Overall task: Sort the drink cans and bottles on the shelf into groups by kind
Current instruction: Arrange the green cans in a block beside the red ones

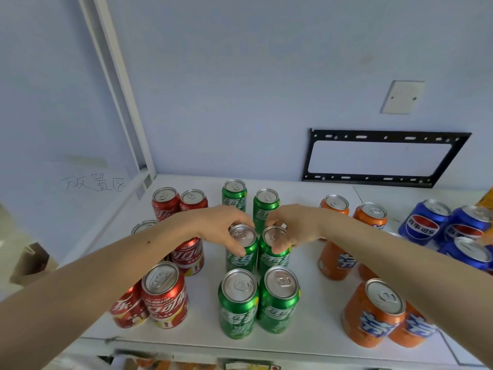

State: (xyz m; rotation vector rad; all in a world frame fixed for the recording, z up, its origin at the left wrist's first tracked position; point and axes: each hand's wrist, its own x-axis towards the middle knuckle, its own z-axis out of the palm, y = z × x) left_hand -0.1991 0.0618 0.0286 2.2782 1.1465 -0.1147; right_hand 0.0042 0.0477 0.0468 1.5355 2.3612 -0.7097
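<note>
Several green cans stand in two columns mid-shelf. My left hand (224,228) grips the rim of the middle-left green can (241,252). My right hand (290,227) grips the rim of the middle-right green can (273,252). Both cans stand upright on the white shelf (309,324), side by side and nearly touching. Two more green cans (237,303) stand in front of them and two (234,194) behind. Red cans (164,295) are grouped at the left, partly hidden by my left forearm. Orange cans (373,313) stand at the right, blue cans (424,222) at the far right.
The white wall rises close behind the shelf, with a black metal bracket (384,158) and a blank cover plate (402,97) on it. A white upright post (120,84) marks the shelf's back-left corner. A handwritten paper sign (93,182) hangs left of the shelf.
</note>
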